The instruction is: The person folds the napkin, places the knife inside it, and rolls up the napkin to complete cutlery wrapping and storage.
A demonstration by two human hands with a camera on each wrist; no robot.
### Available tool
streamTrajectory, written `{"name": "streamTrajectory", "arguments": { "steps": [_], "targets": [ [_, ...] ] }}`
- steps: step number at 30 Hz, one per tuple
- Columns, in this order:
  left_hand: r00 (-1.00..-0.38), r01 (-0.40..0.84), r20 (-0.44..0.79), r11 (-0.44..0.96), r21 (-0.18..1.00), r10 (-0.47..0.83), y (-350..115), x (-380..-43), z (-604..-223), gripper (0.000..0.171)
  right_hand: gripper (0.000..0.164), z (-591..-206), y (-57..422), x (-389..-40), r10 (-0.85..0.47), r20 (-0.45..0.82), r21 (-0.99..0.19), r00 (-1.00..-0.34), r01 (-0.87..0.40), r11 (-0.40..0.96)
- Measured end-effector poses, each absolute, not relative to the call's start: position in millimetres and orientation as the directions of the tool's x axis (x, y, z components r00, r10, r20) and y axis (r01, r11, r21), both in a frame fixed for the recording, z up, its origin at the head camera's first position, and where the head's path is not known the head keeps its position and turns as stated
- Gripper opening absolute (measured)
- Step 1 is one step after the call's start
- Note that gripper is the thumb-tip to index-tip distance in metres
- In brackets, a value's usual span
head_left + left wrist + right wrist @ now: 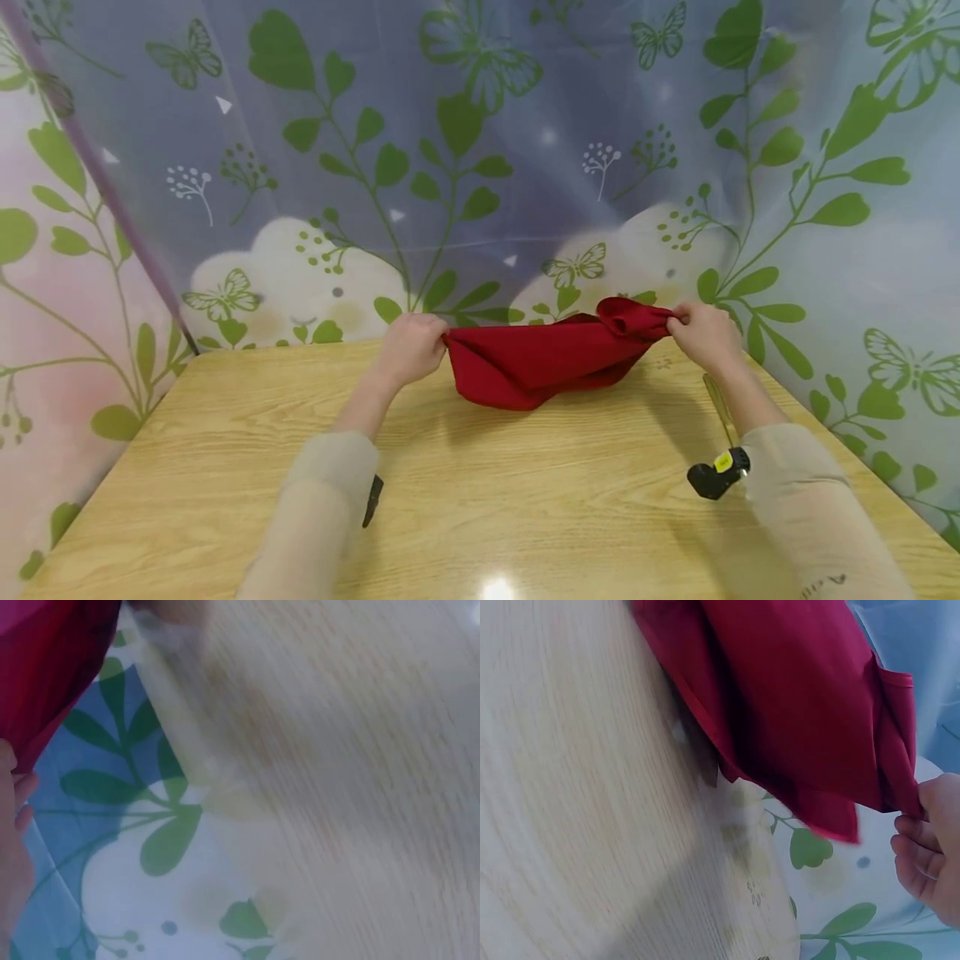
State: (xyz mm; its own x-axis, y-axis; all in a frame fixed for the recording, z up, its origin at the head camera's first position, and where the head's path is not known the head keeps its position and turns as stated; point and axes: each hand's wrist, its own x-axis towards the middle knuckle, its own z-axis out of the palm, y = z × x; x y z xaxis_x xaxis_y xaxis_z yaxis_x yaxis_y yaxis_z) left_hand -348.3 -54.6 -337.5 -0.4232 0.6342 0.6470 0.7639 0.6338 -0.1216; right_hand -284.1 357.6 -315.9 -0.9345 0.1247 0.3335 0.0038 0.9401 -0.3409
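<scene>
Red cloth (551, 358) hangs stretched between 2 hands over the far part of the wooden table (510, 492), and I see it close in front of a printed backdrop (480, 150). From my head view, the left hand (414, 346) pinches 1 upper corner, with the fingertips closed and no gap that I can make out. The right hand (707, 335) grips the opposite end, where the fabric narrows into a gathered twist; my right wrist view shows thumb and fingers closed tightly on it, the other fingers curled below. Just inside that grip, the fabric rolls into a loop. Lower folds sag between the hands, and I cannot tell whether the bottom edge touches the tabletop.

My left wrist view catches only part of that hand at the border, so I get little detail there. Near the right forearm I see a slim golden object (718, 407) lying on the table, partly covered by the arm; I can't tell what it is. Light sleeves cover both forearms, and a black device (708, 481) with a yellow label sits at the right wrist. Green leaves and butterflies pattern the backdrop.
</scene>
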Motion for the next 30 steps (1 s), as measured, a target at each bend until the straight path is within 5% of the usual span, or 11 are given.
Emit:
{"name": "streamTrajectory", "arguments": {
  "steps": [7,10,16,20,24,30],
  "targets": [
    [-0.68,0.702,0.384,0.706,0.094,0.625,-62,-340,-322,0.02,0.02,-323,341,-289,-0.006,0.228,-0.229,-0.974,-0.06,0.971],
    [-0.741,0.664,0.263,0.734,0.143,0.618,-64,-339,-321,0.023,0.018,-327,335,-292,-0.05,0.129,-0.155,-0.99,-0.07,0.985],
    [-0.765,0.643,0.18,0.748,0.163,0.619,-72,-341,-330,0.024,0.018,-332,328,-295,-0.077,0.002,-0.067,-0.997,-0.077,0.995],
    [-0.769,0.64,0.167,0.744,0.192,0.618,-77,-341,-334,0.024,0.016,-333,323,-295,-0.089,0.056,-0.077,-0.994,-0.094,0.993],
    [-0.783,0.62,0.129,0.745,0.245,0.608,-79,-340,-336,0.026,0.034,-331,310,-296,-0.283,0.143,-0.068,-0.949,-0.294,0.953],
    [-0.816,0.559,0.069,0.753,0.346,0.574,-78,-336,-340,0.026,0.027,-332,289,-298,-0.513,0.177,-0.046,-0.84,-0.528,0.848]
  ]
}}
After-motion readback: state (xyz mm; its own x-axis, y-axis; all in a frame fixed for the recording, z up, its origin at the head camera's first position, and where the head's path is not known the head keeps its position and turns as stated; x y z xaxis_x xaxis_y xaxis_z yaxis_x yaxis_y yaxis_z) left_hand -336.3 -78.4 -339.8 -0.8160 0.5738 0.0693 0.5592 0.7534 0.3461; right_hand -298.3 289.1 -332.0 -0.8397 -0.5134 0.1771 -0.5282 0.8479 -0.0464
